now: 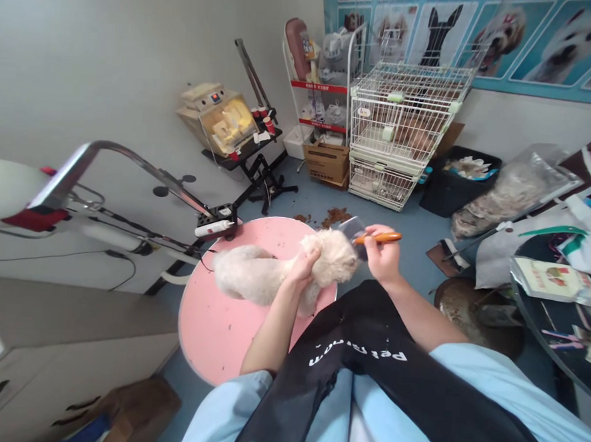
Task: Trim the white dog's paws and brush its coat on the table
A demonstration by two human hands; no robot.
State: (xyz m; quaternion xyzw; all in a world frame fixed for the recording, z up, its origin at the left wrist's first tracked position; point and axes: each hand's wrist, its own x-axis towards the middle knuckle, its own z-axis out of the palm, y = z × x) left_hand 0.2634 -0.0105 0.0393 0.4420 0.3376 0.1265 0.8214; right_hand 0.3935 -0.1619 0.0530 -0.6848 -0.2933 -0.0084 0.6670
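Observation:
A cream-white dog (pixel 252 272) with a short-trimmed body and a fluffy head stands on a round pink grooming table (pixel 208 336). My left hand (pixel 303 267) is closed around the back of its neck, just behind the head. In my right hand (pixel 383 258) is a slicker brush (pixel 385 238), gripped by its orange handle. Its flat grey head is beside the dog's face; whether the pins touch the fur I cannot tell. The dog's face is turned to the right.
A metal grooming arm (pixel 143 162) and hanging cords border the table's left side. Beyond are a white wire cage (pixel 402 121), a cardboard box (pixel 326 163) and a black bin (pixel 458 181). A dark side table (pixel 541 289) with tools is at right. Brown hair clumps (pixel 336 217) lie on the floor.

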